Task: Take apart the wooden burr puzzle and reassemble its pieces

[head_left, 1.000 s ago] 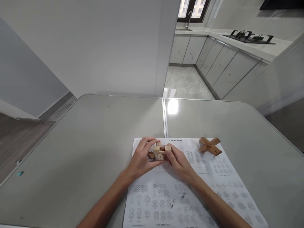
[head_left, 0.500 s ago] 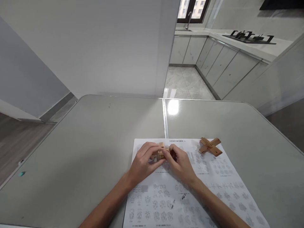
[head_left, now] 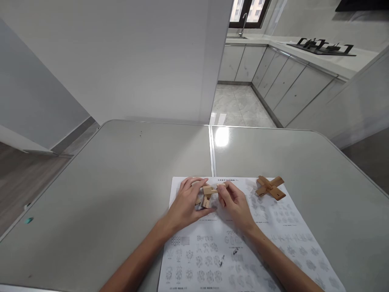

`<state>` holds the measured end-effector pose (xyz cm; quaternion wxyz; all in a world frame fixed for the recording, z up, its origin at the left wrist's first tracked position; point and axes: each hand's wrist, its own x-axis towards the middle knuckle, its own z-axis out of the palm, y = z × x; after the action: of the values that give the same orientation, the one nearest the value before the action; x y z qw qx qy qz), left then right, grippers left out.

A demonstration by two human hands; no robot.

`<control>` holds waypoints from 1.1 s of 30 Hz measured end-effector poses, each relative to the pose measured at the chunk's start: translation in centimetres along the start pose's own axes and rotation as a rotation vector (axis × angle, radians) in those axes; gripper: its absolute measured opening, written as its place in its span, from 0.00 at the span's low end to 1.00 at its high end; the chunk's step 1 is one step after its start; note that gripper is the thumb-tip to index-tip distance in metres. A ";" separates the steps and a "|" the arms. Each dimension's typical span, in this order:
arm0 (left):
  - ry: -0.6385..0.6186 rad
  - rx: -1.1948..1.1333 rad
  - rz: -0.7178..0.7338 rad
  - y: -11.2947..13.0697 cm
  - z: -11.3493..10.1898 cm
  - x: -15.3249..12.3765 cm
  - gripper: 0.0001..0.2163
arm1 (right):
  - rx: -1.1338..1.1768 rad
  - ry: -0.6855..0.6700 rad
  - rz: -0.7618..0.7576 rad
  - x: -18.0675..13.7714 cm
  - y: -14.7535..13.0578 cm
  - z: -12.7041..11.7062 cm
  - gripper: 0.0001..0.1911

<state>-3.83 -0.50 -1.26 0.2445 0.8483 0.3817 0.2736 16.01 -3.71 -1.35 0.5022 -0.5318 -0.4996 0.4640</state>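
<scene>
- The left hand (head_left: 187, 205) cups a small cluster of pale, notched wooden puzzle blocks (head_left: 205, 196), fingers curled shut around it just above the printed white diagram sheet (head_left: 231, 247) on the grey bench (head_left: 106, 194).
- The right hand (head_left: 235, 202) pinches one short wooden bar (head_left: 219, 187) between thumb and forefinger — its near end touches the cluster.
- To do this well, I judge the left grip should stay firm but light, so the loose blocks neither shift nor jam.
- Line the bar's notch up squarely with the gap before pressing; force seems unwise.
- A finished wooden cross-shaped puzzle (head_left: 270, 187) lies apart on the sheet's far right corner — a handy reference.
</scene>
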 end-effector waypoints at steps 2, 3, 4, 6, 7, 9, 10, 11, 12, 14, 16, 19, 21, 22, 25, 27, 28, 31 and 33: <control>0.041 -0.022 0.013 0.0 -0.1 0.0 0.43 | -0.030 -0.039 -0.012 0.0 0.0 0.0 0.23; 0.065 -0.031 0.023 0.1 -0.2 0.0 0.42 | -0.056 -0.064 -0.026 -0.1 0.1 0.0 0.22; 0.090 -0.038 0.034 0.1 -0.2 0.0 0.39 | -0.089 -0.085 -0.043 -0.1 0.2 0.0 0.22; 0.137 -0.049 0.054 0.4 -0.2 0.0 0.35 | -0.157 -0.104 -0.083 -0.3 0.3 0.2 0.22; 0.156 -0.052 0.067 0.5 -0.2 0.0 0.33 | -0.187 -0.101 -0.100 -0.4 0.3 0.2 0.22; 0.189 -0.045 0.096 0.8 -0.1 -0.1 0.31 | -0.225 -0.087 -0.126 -0.6 0.3 0.4 0.22; 0.208 -0.036 0.110 0.9 -0.1 -0.1 0.30 | -0.234 -0.082 -0.136 -0.6 0.3 0.5 0.22; 0.228 -0.025 0.120 1.0 0.0 -0.1 0.29 | -0.241 -0.077 -0.143 -0.7 0.3 0.6 0.22; 0.246 -0.014 0.128 1.0 0.0 -0.1 0.29 | -0.247 -0.073 -0.149 -0.8 0.2 0.6 0.22; 0.277 0.013 0.139 1.2 0.1 -0.1 0.28 | -0.254 -0.064 -0.148 -0.8 0.2 0.8 0.22; 0.308 0.044 0.146 1.3 0.1 0.0 0.28 | -0.236 -0.061 -0.129 -0.9 0.2 0.9 0.23; 0.373 0.089 0.133 1.7 0.1 0.2 0.26 | -0.198 -0.052 -0.097 -0.9 0.1 1.3 0.23; 0.417 0.105 0.122 2.1 0.0 0.3 0.25 | -0.189 -0.042 -0.084 -0.9 0.1 1.4 0.24; 0.432 0.110 0.126 2.2 0.0 0.3 0.24 | -0.184 -0.038 -0.076 -0.9 0.0 1.4 0.24; 0.444 0.114 0.176 2.6 -0.2 0.3 0.24 | -0.149 -0.053 -0.030 -0.8 0.1 1.3 0.24; 0.435 0.119 0.206 2.6 -0.4 0.3 0.26 | -0.119 -0.077 0.009 -0.8 0.1 1.2 0.25; 0.428 0.122 0.216 2.6 -0.4 0.3 0.26 | -0.109 -0.086 0.025 -0.7 0.1 1.1 0.26; 0.401 0.117 0.213 2.5 -0.5 0.2 0.26 | -0.095 -0.093 0.056 -0.6 0.0 1.1 0.27; 0.389 0.099 0.179 2.5 -0.5 0.2 0.26 | -0.092 -0.083 0.063 -0.6 -0.2 1.0 0.28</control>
<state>-2.79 -1.72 0.67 0.0992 0.8211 0.3575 0.4337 14.91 -4.22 -1.18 0.4414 -0.5502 -0.5239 0.4775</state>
